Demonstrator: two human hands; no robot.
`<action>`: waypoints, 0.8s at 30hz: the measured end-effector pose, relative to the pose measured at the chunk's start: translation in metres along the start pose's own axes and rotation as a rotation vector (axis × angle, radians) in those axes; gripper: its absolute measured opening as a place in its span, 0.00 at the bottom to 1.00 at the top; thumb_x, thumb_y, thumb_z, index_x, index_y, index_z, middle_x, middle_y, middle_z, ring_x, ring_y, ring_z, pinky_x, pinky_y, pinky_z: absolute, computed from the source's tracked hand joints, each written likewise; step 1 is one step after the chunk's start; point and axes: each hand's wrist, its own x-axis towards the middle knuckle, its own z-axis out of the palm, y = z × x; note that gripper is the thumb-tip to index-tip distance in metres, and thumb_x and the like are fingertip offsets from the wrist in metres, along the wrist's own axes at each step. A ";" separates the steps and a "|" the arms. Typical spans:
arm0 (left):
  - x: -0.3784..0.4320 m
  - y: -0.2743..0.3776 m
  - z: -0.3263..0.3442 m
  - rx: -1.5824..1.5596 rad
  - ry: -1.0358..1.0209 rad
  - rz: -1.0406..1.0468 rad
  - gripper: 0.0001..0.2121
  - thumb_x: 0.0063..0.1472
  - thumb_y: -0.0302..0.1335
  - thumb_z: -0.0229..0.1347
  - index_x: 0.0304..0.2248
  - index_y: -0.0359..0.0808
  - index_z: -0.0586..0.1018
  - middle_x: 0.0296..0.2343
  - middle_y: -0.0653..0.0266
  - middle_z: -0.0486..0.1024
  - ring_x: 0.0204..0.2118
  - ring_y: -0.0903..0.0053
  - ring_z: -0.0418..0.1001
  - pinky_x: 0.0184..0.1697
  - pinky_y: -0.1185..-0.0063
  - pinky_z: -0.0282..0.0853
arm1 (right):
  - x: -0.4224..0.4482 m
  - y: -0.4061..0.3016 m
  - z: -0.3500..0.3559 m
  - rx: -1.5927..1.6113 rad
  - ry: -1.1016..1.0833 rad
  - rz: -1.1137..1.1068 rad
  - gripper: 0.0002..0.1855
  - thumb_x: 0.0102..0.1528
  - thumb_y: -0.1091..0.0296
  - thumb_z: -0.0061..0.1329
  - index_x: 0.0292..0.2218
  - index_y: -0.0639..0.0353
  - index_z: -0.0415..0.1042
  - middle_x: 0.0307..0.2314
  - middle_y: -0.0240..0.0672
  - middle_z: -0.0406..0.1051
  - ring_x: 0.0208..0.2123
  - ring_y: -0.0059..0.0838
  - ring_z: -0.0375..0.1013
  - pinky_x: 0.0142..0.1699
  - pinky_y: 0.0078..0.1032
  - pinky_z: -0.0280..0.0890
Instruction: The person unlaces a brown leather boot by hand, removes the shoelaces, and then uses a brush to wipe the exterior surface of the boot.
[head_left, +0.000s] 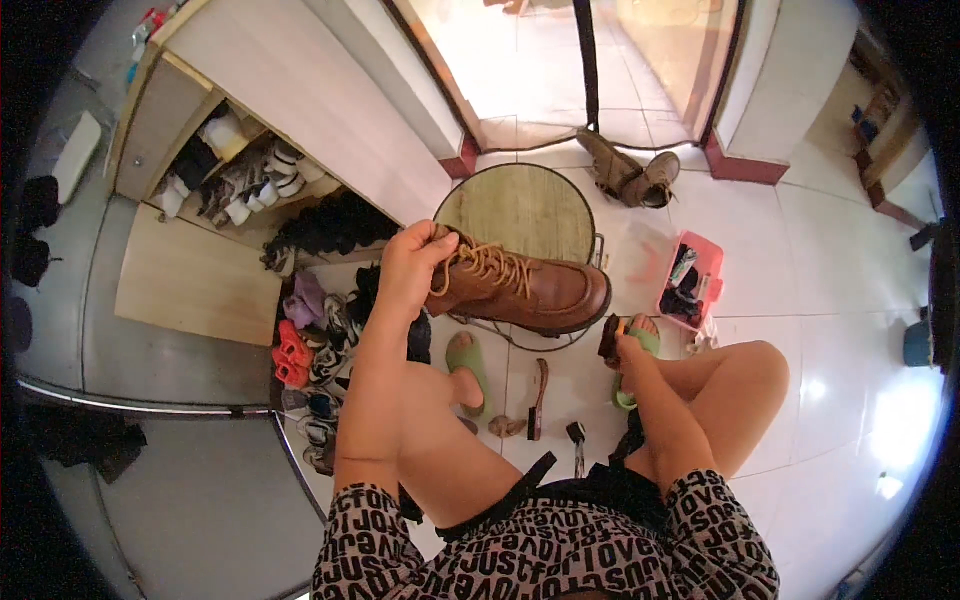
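Note:
My left hand (414, 262) grips the ankle opening of a brown leather lace-up boot (555, 292). The boot lies level above a round stool (517, 199) with a wood-look top, its toe pointing right and its tan laces loosely threaded. Just right of the boot's toe, my right hand (630, 356) holds a dark-bristled brush (610, 339), apart from the boot. On the floor between my feet lie a wooden-handled brush (536, 405), a small brush with a dark head (577, 439) and a crumpled tan cloth-like piece (507, 427).
A pink plastic basket (716, 262) with small items stands at the right. Another pair of brown boots (630, 176) lies by the glass door. At the left, a shoe cabinet (199, 274) has its flap down, with many shoes inside and a red-orange pair (291, 354) among others on the floor.

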 end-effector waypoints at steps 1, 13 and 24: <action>-0.005 -0.013 -0.009 0.004 0.034 -0.105 0.05 0.60 0.26 0.53 0.30 0.32 0.75 0.25 0.70 0.74 0.27 0.84 0.70 0.32 0.82 0.66 | -0.031 -0.048 0.055 0.000 -0.126 -0.020 0.30 0.58 0.49 0.43 0.53 0.62 0.61 0.46 0.48 0.66 0.45 0.45 0.67 0.50 0.41 0.61; -0.015 -0.040 -0.035 -0.431 -0.111 -0.291 0.09 0.59 0.23 0.47 0.38 0.30 0.74 0.33 0.63 0.76 0.33 0.78 0.75 0.41 0.79 0.71 | -0.182 -0.343 -0.281 1.063 0.796 -0.254 0.09 0.60 0.68 0.46 0.38 0.65 0.69 0.32 0.36 0.69 0.33 0.25 0.68 0.40 0.22 0.64; 0.001 -0.051 -0.001 -0.007 0.043 0.118 0.07 0.56 0.27 0.51 0.30 0.31 0.72 0.23 0.65 0.72 0.25 0.81 0.66 0.30 0.80 0.63 | -0.257 -0.475 -0.330 0.402 0.323 -1.055 0.11 0.51 0.73 0.53 0.38 0.59 0.72 0.34 0.43 0.67 0.35 0.44 0.71 0.37 0.34 0.67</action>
